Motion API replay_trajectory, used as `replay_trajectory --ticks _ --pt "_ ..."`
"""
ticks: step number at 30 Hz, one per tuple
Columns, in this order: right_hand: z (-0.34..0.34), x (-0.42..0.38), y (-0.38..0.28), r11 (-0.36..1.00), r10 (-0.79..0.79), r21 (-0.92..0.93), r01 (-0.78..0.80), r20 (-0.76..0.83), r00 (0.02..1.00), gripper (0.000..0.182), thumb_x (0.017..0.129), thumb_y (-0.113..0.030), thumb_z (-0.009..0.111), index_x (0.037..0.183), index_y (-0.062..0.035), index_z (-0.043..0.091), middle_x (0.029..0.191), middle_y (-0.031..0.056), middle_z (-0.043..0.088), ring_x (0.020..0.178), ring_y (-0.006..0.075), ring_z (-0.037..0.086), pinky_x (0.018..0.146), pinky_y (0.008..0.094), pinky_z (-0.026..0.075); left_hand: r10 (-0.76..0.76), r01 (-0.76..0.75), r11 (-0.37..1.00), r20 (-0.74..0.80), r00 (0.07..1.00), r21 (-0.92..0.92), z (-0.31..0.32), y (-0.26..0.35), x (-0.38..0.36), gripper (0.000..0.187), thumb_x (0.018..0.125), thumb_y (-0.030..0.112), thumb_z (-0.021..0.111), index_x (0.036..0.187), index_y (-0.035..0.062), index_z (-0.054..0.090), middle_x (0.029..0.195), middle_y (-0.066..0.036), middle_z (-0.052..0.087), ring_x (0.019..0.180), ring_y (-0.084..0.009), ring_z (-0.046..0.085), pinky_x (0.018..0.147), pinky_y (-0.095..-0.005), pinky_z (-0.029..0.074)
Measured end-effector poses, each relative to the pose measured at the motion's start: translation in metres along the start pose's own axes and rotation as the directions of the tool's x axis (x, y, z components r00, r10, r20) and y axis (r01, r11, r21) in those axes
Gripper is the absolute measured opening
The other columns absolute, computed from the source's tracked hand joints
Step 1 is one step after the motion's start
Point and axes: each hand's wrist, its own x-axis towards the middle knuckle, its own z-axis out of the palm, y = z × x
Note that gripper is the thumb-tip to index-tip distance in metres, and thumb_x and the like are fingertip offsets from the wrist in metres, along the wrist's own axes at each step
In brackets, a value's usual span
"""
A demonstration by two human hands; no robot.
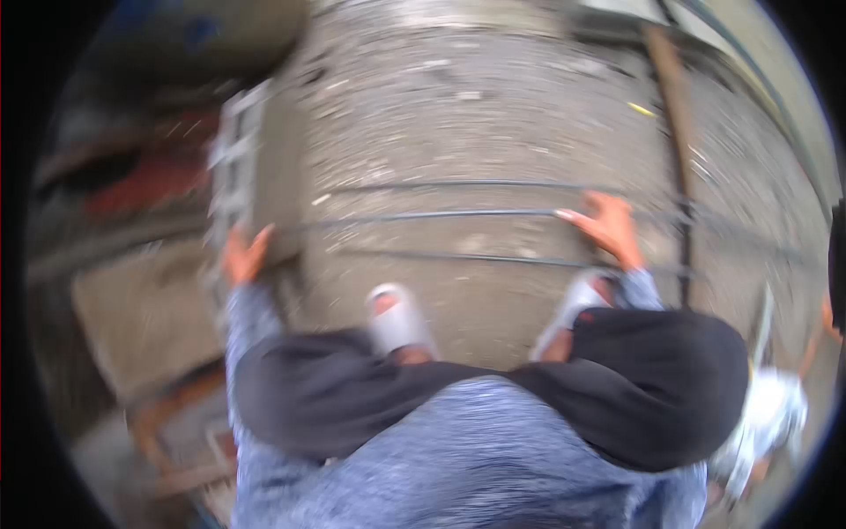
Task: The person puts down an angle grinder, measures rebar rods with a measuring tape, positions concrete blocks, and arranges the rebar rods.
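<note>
Three thin metal rods run side by side across the ground in front of my feet: a far rod (458, 183), a middle rod (441, 214) and a near rod (476, 257). My right hand (610, 231) is over their right part, thumb and fingers apart, with a fingertip at the middle rod; a firm grip is not visible. On the left, my left hand (245, 254) has its thumb and fingers spread beside a grey hollow concrete block (278, 167). Motion blur hides whether it touches the block or a rod end.
A long brown bar (677, 132) lies crosswise to the rods at the right. To the left are a flat tan slab (145, 309) and a blurred red object (154, 181). A large rounded container (203, 44) stands far left. White crumpled material (775, 414) is at lower right.
</note>
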Motion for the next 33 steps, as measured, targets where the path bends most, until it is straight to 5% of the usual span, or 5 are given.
replay_trajectory --ticks 3,13,17,21,33 --pt "-0.001 -0.001 0.015 0.997 -0.075 -0.037 0.075 -0.017 0.997 0.071 0.078 -0.074 0.073 0.084 -0.0037 0.072 0.079 0.0166 0.071 0.079 0.0375 0.069 0.079 0.0519 0.049 0.28 -0.285 0.958 -0.11 0.954 -0.033 0.052 -0.08 0.049 0.078 0.087 0.044 0.082 0.139 -0.0084 0.055 0.121 -0.03 0.069 0.113 -0.0419 0.066 0.103 -0.0478 0.051" --pt "0.013 -0.006 0.03 0.999 -0.041 0.019 0.041 0.027 0.999 0.062 0.08 -0.067 0.072 0.084 -0.005 0.07 0.085 0.0153 0.073 0.09 0.0349 0.07 0.095 0.0524 0.042 0.125 -0.132 0.982 0.055 0.991 0.137 0.005 -0.02 0.034 0.066 0.09 0.053 0.074 0.113 -0.0078 0.064 0.099 -0.029 0.067 0.093 -0.0477 0.062 0.084 -0.0528 0.047" --pt "0.015 -0.022 0.022 0.998 -0.051 -0.025 0.051 0.018 0.999 0.075 0.089 -0.066 0.065 0.125 0.0 0.069 0.108 0.0213 0.074 0.113 0.0367 0.068 0.121 0.0642 0.02 0.266 -0.251 0.964 -0.303 0.915 0.09 0.043 -0.048 0.015 0.048 0.087 0.042 0.075 0.107 -0.0001 0.065 0.093 -0.023 0.065 0.089 -0.0428 0.062 0.078 -0.0538 0.047" --pt "0.018 -0.003 0.034 0.995 0.011 0.097 -0.015 0.048 0.999 0.077 0.072 -0.082 0.072 0.083 -0.006 0.073 0.079 0.0182 0.072 0.085 0.0372 0.068 0.109 0.0547 0.034 -0.097 0.103 0.991 0.076 0.992 -0.083 0.012 0.002 0.009 0.057 0.081 0.039 0.079 0.119 0.0014 0.059 0.114 -0.025 0.065 0.117 -0.0466 0.059 0.107 -0.0757 0.028" --pt "0.017 0.01 0.035 0.998 0.055 -0.043 -0.05 0.14 0.989 0.08 0.07 -0.087 0.069 0.08 -0.0084 0.073 0.081 0.0138 0.073 0.09 0.0344 0.069 0.103 0.0561 0.039 0.051 -0.042 0.995 0.102 0.993 -0.087 -0.005 -0.007 0.004 0.077 0.074 0.056 0.083 0.122 0.0016 0.057 0.12 -0.027 0.063 0.12 -0.0464 0.059 0.111 -0.0767 0.025"
